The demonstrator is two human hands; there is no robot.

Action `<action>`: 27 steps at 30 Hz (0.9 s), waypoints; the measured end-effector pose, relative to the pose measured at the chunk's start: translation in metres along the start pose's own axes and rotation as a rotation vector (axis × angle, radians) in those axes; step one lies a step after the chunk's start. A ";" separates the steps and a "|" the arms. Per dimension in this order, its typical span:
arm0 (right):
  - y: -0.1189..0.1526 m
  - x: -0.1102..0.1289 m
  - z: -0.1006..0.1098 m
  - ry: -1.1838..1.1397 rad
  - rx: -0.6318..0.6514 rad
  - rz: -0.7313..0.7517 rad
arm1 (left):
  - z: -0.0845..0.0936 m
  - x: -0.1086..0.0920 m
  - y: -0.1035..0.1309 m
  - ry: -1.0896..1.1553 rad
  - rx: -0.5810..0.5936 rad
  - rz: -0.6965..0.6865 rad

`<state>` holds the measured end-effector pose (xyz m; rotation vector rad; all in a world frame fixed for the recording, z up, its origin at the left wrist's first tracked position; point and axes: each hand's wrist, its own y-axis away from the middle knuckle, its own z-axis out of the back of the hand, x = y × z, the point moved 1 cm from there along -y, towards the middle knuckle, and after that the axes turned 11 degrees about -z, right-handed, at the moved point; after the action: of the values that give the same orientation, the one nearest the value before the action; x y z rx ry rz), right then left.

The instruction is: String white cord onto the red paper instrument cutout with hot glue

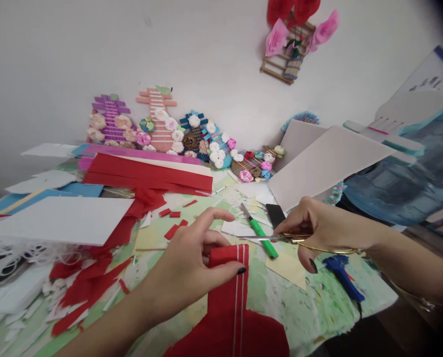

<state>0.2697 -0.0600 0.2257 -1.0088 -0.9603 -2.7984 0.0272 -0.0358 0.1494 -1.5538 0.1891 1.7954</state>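
Observation:
My left hand (191,263) grips the upper end of a red instrument-shaped craft piece (224,292). Its thumb lies on the front, the index finger is raised, and other fingers are partly hidden behind. Two white strings run lengthwise down the piece, whose wide lower part leaves the bottom of the view. In my right hand (310,228) are gold-handled scissors (258,238), their blades pointing left just above the piece's top edge. Beyond the blades lies a green craft knife (258,230), with a black flat object (275,215) beside it.
Red scraps (91,282) and white boards (57,218) cover the left side. Red folded sheets (147,173) lie behind. Several flowered instrument crafts (158,119) lean on the wall. A blue glue gun (344,277) lies right, near grey boards (329,158) and a water bottle (400,183).

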 end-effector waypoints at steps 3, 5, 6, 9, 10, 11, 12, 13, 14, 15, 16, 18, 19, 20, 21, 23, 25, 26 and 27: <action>-0.001 0.001 -0.003 -0.049 0.024 0.001 | -0.001 0.000 0.000 0.015 0.008 0.004; -0.002 0.003 -0.005 -0.059 0.025 -0.004 | -0.001 0.001 0.000 0.025 0.008 0.004; -0.002 0.003 -0.006 -0.060 0.028 -0.006 | -0.001 0.001 0.000 0.031 0.007 0.006; -0.002 0.003 -0.007 -0.066 0.060 -0.013 | -0.002 0.002 0.000 0.043 0.014 0.016; -0.002 0.002 -0.008 -0.071 0.071 -0.014 | -0.002 0.002 0.000 0.043 0.019 0.023; -0.002 0.002 -0.008 -0.077 0.081 -0.015 | -0.002 0.001 0.001 0.041 0.026 0.030; -0.002 0.002 -0.008 -0.083 0.089 -0.012 | -0.002 0.001 0.001 0.038 0.030 0.036; -0.002 0.001 -0.009 -0.089 0.096 -0.007 | -0.002 0.001 0.001 0.035 0.032 0.041; -0.002 0.001 -0.009 -0.095 0.100 0.000 | -0.002 0.001 0.001 0.031 0.031 0.044; -0.002 0.001 -0.009 -0.099 0.103 0.009 | -0.002 0.000 0.001 0.028 0.029 0.043; -0.002 0.001 -0.010 -0.100 0.105 0.017 | -0.002 0.000 0.001 0.026 0.030 0.044; -0.002 0.001 -0.011 -0.094 0.110 0.024 | -0.001 0.000 0.001 0.020 0.040 0.048; -0.003 0.001 -0.011 -0.089 0.111 0.027 | -0.001 0.000 0.001 0.019 0.048 0.049; -0.003 0.002 -0.011 -0.083 0.113 0.030 | -0.002 0.000 0.001 0.016 0.056 0.048; -0.003 0.002 -0.011 -0.077 0.114 0.032 | -0.002 0.000 0.002 0.013 0.060 0.042; -0.003 0.002 -0.010 -0.079 0.122 0.040 | -0.002 0.001 0.002 0.008 0.066 0.032; -0.003 0.002 -0.009 -0.083 0.132 0.041 | -0.002 0.003 0.003 0.004 0.069 0.026; -0.003 0.002 -0.009 -0.080 0.134 0.042 | -0.002 0.003 0.003 0.003 0.070 0.026; -0.003 0.002 -0.009 -0.074 0.134 0.047 | -0.002 0.004 0.003 0.003 0.072 0.025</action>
<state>0.2624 -0.0618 0.2201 -1.1086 -1.1000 -2.6360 0.0270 -0.0373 0.1448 -1.5096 0.2730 1.7856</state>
